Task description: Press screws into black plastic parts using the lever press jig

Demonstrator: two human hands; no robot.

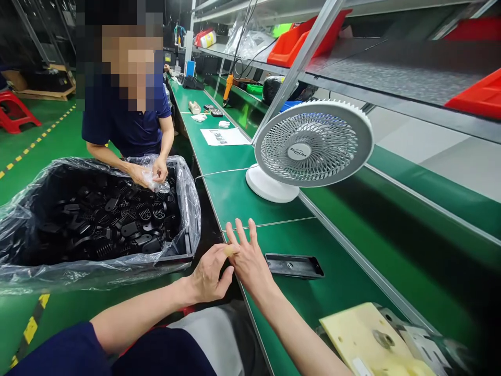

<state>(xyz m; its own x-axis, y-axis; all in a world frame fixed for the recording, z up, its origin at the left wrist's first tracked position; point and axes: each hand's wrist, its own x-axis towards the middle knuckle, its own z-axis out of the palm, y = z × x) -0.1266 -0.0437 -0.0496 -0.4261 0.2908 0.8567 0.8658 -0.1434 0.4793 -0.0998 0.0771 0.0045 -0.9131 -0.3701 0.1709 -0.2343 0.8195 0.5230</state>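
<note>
My left hand point(211, 271) is closed, its fingertips pinching a small pale yellow finger cot point(231, 250) at a finger of my right hand. My right hand point(250, 258) is held back side up over the edge of the green workbench point(230, 206), with several fingers stretched out and spread. The fingertip under the cot is partly hidden. Just right of my right hand lies a long black plastic tray point(294, 266), with a small round piece inside.
On the left stands a plastic-lined bin point(191, 243) of black plastic parts point(129, 219). Across it, a person point(125, 128) handles clear plastic. A white fan point(313, 149) stands on the bench, and a cream-coloured fixture point(371, 334) lies at lower right. An orange screwdriver point(228, 90) hangs farther back.
</note>
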